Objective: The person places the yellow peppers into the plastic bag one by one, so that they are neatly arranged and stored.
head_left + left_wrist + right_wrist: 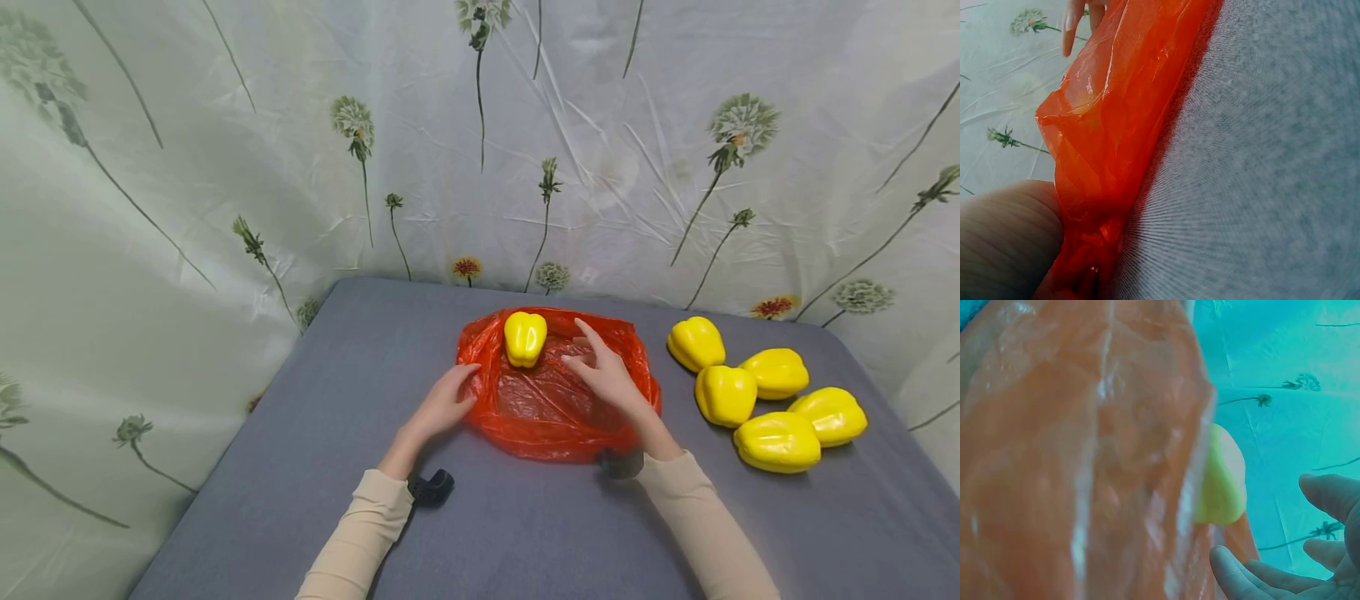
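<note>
A red plastic bag (555, 446) lies spread on the table with its mouth wide and its rim raised. One yellow bell pepper (525, 339) sits in the bag toward its back left. My left hand (444, 402) holds the bag's left rim, the thumb beside gathered plastic (1100, 162) in the left wrist view. Over the bag's right part, my right hand (606, 373) has its fingers spread, with nothing in them. In the right wrist view, the pepper (1227, 481) shows past the bag's edge, apart from the right fingertips (1225, 559).
Several yellow bell peppers (726, 396) lie in a loose group on the table to the right of the bag. A grey cloth covers the table (315, 400). Behind and to the left hangs a pale curtain (427, 150) printed with dandelions.
</note>
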The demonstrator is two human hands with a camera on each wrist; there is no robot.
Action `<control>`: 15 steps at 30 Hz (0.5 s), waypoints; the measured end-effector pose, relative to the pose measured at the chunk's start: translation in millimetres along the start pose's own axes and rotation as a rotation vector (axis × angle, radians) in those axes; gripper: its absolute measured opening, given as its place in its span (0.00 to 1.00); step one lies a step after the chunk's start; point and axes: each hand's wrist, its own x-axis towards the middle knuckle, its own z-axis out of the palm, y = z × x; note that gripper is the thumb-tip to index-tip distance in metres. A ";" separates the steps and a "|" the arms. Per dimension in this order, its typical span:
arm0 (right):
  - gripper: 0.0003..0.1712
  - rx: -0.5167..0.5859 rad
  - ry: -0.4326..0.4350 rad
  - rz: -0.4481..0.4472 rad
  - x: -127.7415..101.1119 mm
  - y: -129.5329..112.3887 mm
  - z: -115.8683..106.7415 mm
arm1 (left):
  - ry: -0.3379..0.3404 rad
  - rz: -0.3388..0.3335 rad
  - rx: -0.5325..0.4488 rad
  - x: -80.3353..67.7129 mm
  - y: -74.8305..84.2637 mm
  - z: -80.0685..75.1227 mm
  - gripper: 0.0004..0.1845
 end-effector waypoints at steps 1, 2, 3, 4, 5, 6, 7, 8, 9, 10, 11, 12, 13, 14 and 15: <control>0.43 0.000 0.006 0.004 -1.0 0.3 -1.8 | -0.002 -0.002 0.000 -0.2 0.0 -0.2 0.28; 0.42 0.003 0.011 0.006 -1.8 0.8 -3.4 | -0.004 -0.004 0.001 -0.3 -0.2 -0.3 0.28; 0.42 0.008 0.015 0.009 -2.7 1.3 -5.2 | -0.007 -0.007 0.001 -0.4 -0.3 -0.3 0.28; 0.42 0.009 0.021 0.010 -3.7 1.8 -7.1 | -0.012 -0.009 0.004 -0.5 -0.4 -0.3 0.28; 0.42 0.010 0.027 0.011 -4.7 2.5 -9.0 | -0.014 -0.011 0.006 -0.4 -0.5 -0.3 0.28; 0.42 0.011 0.034 0.013 -5.8 3.0 -10.9 | -0.016 -0.014 0.008 -0.4 -0.6 -0.2 0.28; 0.41 0.006 0.044 0.010 -6.7 3.6 -12.8 | -0.015 -0.015 0.007 -0.3 -0.7 0.0 0.28; 0.41 0.001 0.053 0.006 -7.6 4.1 -14.8 | -0.015 -0.017 0.006 -0.3 -0.7 0.1 0.28; 0.41 -0.004 0.064 0.002 -8.4 4.6 -16.7 | -0.015 -0.020 0.004 -0.4 -0.6 0.2 0.28; 0.40 -0.009 0.075 -0.004 -9.3 4.9 -18.4 | -0.014 -0.022 0.003 -0.3 -0.4 0.3 0.28; 0.40 -0.014 0.086 -0.006 -10.3 5.2 -20.4 | -0.013 -0.024 0.000 -0.3 -0.2 0.3 0.28; 0.40 -0.018 0.096 -0.010 -11.2 5.6 -22.3 | -0.013 -0.026 -0.001 -0.3 0.0 0.2 0.28; 0.39 -0.023 0.108 -0.015 -12.2 6.1 -24.2 | -0.013 -0.027 -0.001 -0.3 0.1 0.2 0.28; 0.39 -0.026 0.118 -0.018 -13.4 6.4 -26.2 | -0.013 -0.029 -0.002 -0.3 0.3 0.0 0.28; 0.38 -0.028 0.127 -0.022 -14.4 6.7 -28.2 | -0.013 -0.029 -0.003 -0.4 0.5 -0.2 0.28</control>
